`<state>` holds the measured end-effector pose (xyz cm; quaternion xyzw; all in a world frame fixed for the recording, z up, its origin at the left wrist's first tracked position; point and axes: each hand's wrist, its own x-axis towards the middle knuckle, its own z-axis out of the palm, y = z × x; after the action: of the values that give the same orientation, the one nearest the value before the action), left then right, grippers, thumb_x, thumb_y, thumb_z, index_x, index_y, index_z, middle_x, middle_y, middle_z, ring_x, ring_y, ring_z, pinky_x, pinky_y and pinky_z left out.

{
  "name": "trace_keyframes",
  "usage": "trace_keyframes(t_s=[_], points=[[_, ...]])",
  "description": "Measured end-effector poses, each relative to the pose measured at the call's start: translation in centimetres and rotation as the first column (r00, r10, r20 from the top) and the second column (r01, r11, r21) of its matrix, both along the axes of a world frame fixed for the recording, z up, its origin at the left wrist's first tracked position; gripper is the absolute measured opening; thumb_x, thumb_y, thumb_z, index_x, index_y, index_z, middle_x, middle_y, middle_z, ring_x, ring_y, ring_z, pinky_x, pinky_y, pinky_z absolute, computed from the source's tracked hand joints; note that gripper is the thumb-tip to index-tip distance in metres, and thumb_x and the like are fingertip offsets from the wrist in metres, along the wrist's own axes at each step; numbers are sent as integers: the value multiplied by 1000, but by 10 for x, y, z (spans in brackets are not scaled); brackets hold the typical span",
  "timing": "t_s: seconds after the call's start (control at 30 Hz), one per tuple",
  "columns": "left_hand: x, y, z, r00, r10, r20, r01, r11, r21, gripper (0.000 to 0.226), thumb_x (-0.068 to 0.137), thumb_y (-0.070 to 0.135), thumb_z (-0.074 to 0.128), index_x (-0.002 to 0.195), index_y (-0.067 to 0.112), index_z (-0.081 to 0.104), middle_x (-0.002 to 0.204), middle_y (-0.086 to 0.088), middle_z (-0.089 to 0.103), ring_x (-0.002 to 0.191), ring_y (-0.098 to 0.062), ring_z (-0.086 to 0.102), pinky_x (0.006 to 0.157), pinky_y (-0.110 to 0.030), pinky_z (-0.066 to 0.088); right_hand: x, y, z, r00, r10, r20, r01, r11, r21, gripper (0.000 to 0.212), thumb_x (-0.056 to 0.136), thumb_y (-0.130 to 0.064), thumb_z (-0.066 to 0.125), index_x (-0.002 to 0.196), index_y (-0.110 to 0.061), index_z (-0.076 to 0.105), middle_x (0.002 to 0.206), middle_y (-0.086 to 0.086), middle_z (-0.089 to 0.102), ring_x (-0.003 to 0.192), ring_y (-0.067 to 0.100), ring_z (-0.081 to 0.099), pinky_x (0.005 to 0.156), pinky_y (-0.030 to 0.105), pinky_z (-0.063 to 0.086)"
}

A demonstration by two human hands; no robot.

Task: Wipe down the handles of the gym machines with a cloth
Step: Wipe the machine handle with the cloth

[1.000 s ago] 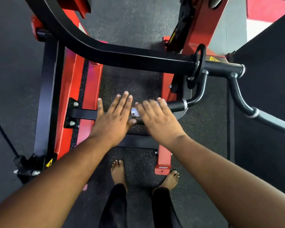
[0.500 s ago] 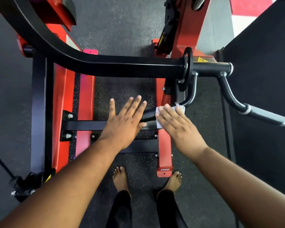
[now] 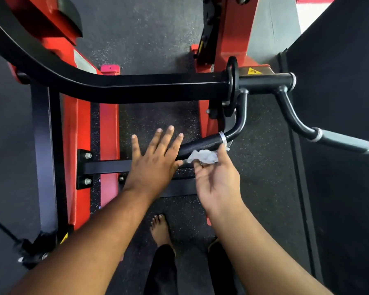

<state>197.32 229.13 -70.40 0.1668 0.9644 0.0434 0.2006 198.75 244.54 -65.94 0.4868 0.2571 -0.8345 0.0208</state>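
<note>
White and crumpled, the cloth [image 3: 203, 156] sits bunched at the tips of your right hand [image 3: 216, 179], pinched between thumb and fingers just below the near handle [image 3: 202, 145]. Half a second ago that hand lay palm-down with the cloth flattened over the grip; now it has turned palm-up, dropped under the bar, and the cloth has gathered into a wad touching the handle's lower side. Your left hand [image 3: 152, 161] has barely shifted: fingers straight and spread, palm down, laid over the free end of the same handle, holding nothing.

The handle itself is a black textured grip running up and to the right from under your left hand to a pale ring, where it bends upward into a glossy black tube joining the thick black lever arm [image 3: 136, 88]. A second handle [image 3: 345, 142], with a grey grip, juts out to the right from the same arm, well apart from both hands.

Beside the near handle the red frame post [image 3: 232, 28] stands close on the far side, and a black cross-brace [image 3: 107, 166] passes beneath your left hand. To the right lies speckled dark floor [image 3: 264, 167], bounded by a black padded surface [image 3: 345, 209]. Your bare foot [image 3: 160, 228] stands below, between your forearms.
</note>
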Motion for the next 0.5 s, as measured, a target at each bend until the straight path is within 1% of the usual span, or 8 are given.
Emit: trace_keyframes(t_s=[0.1,0.13,0.2,0.27,0.3,0.37,0.43,0.5], points=[[1,0,0,1000,0,-8,0,1000,14,68,104,57,16,162,31,-8,172,4,-11,159,-22,-5,118,-73,2,-18,0,7,999,-22,-39,18,995,-99,40,92,-43,70,118,-12,66,122,8,70,115,22,67,113,44,45],[1,-1,-1,1000,3,-7,-3,1000,13,68,104,57,16,161,32,-10,172,4,-11,159,-22,-4,118,-74,3,-23,3,4,998,-11,-63,3,993,-121,46,89,-48,72,115,-11,67,119,9,72,115,23,67,113,44,44],[1,-1,-2,1000,1,-21,-1,1000,2,69,103,56,15,159,32,-15,172,3,-11,159,-23,-2,118,-74,5,-32,9,-6,995,-38,-93,24,989,-146,44,88,-54,70,100,-12,67,100,5,72,103,23,69,108,42,49],[1,0,-2,1000,-3,-30,3,1000,-4,68,103,57,13,159,30,-15,172,2,-11,159,-24,0,118,-74,5,-36,10,-14,993,-54,-103,40,990,-138,42,90,-58,68,93,-16,66,95,3,69,100,23,68,107,40,50],[1,0,-2,1000,1,-29,-1,1000,-3,68,103,56,12,160,30,-14,172,2,-11,159,-24,0,118,-74,5,-34,10,-13,993,-18,-118,4,994,-113,44,91,-58,66,95,-14,66,96,4,68,101,22,66,109,41,48],[2,1,-2,1000,7,-23,-7,1000,3,68,103,56,11,160,30,-15,172,3,-15,159,-22,-4,118,-74,3,-21,8,-6,984,51,-173,-68,993,-93,50,93,-56,65,113,-10,62,104,7,68,105,21,64,113,42,44],[3,0,-2,999,-1,-37,2,1000,21,66,105,55,11,161,30,-13,171,3,-15,159,-23,-5,117,-75,2,-5,7,4,985,41,-168,-63,990,-125,63,88,-50,70,133,-7,58,122,6,70,117,21,66,114,43,43],[3,-2,-1,999,-13,-46,14,1000,25,65,107,55,15,162,29,-8,172,2,-12,159,-24,-2,117,-75,4,1,9,8,989,11,-147,-35,987,-158,74,82,-50,73,140,-9,55,132,10,68,123,26,65,114,45,42]])
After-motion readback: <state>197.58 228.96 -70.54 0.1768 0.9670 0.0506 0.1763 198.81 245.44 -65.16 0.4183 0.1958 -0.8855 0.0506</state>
